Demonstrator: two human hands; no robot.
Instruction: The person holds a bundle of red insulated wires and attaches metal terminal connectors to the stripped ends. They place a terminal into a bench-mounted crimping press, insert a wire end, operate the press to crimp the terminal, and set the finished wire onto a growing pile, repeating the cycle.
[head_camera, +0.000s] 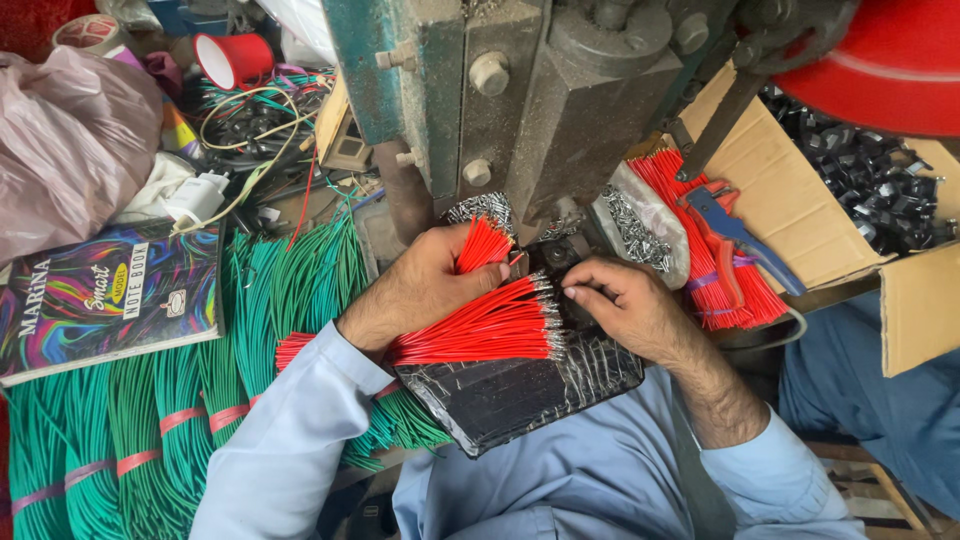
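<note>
Left hand (425, 285) fingers clamp the red wire bundle (480, 325) fanned over the black foil-wrapped pad (510, 395) below the press (560, 110); right hand (625, 305) fingers curl loosely, w/ nothing pinched, so I'd feed one stripped tip at a time, fingertips clear of the die.

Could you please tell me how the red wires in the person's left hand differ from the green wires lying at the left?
The red wires are loose, fanned out in the left hand over a black wrapped pad; the green wires lie in bundles tied with pink bands. The red wires are a small handful, the green wires a far larger heap. Both are thin, cut lengths of insulated wire.
</note>
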